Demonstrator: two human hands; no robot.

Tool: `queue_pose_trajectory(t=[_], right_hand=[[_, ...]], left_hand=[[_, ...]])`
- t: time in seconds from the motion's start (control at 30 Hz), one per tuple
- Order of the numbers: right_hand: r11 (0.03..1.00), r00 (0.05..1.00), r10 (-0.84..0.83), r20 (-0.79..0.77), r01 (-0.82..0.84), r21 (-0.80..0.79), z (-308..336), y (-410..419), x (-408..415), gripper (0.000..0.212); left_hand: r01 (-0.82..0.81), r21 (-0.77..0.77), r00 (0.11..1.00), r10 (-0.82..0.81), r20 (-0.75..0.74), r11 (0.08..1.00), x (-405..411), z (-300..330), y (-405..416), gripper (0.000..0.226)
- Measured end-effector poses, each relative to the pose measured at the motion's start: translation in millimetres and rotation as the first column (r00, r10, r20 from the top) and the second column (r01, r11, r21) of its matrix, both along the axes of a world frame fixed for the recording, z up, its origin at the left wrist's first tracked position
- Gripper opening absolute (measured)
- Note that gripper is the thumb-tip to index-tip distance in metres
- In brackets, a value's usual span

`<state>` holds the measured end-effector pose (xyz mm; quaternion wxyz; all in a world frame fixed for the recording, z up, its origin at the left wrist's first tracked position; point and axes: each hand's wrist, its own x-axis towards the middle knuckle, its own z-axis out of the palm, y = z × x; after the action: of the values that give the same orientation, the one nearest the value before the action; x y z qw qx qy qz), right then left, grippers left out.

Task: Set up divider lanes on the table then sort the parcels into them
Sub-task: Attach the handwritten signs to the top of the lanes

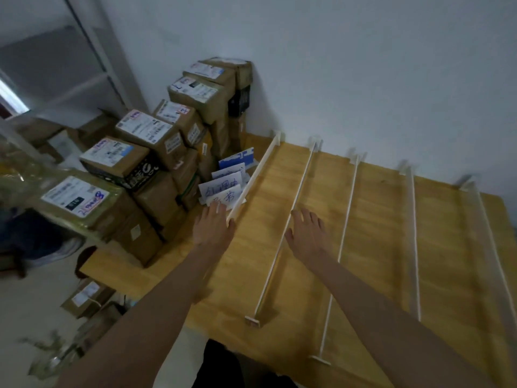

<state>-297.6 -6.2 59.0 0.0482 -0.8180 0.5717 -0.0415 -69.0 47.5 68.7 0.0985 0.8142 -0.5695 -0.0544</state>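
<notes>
The wooden surface [377, 233] carries everything, and the biggest thing on it is the stack of parcels [156, 152], brown cardboard boxes with white printed labels, piled in rising steps along its left side up to the wall. They look stiff and square-edged, probably of middling weight. The taped faces may be slick, so each would best be taken with a palm on either side or from beneath rather than by a corner, and lifted from the top of the pile so nothing below shifts. Next come the dividers, thin pale strips standing on edge from the wall towards the near edge, some with small flat feet. They look light, rigid along their length but easily tipped or bent sideways, so a pinch low on the strip near one end seems the safest hold. The leftmost divider [253, 177] runs beside the stack, and the left hand [214, 226] rests at its near end, the thumb touching the strip and the fingers extended. The right hand [307, 233] hovers flat over the lane between the second divider [282, 233] and the third, its grip spread and holding nothing. Smallest are the handwritten cards [223, 189], thin, floppy paper propped between the stack and the leftmost divider.
</notes>
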Motion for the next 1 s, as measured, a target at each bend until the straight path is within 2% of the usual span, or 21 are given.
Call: queue_pose_trajectory(t=[0.33, 0.57, 0.8, 1.0], right_hand=[[0.985, 0.984, 0.174, 0.037, -0.173, -0.019, 12.1, -42.6, 96.5, 0.042], [0.982, 0.98, 0.184, 0.073, -0.186, 0.019, -4.6, -83.8, 149.3, 0.04], [0.984, 0.989, 0.143, 0.031, -0.145, 0.106, -32.1, -130.7, 183.8, 0.043], [0.968, 0.986, 0.163, 0.023, -0.164, 0.19, -56.6, -160.8, 204.0, 0.045]], left_hand=[[-0.11, 0.008, 0.994, 0.11, -0.024, 0.994, 66.2, -5.4, -2.1, 0.036], [-0.071, 0.082, 0.99, 0.08, -0.112, 0.994, 100.3, -32.8, -41.2, 0.034], [-0.048, 0.196, 0.97, 0.093, -0.224, 0.98, 115.7, -71.9, -86.2, 0.046], [-0.039, 0.199, 0.997, 0.052, -0.06, 0.979, 125.6, -100.9, -108.1, 0.045]])
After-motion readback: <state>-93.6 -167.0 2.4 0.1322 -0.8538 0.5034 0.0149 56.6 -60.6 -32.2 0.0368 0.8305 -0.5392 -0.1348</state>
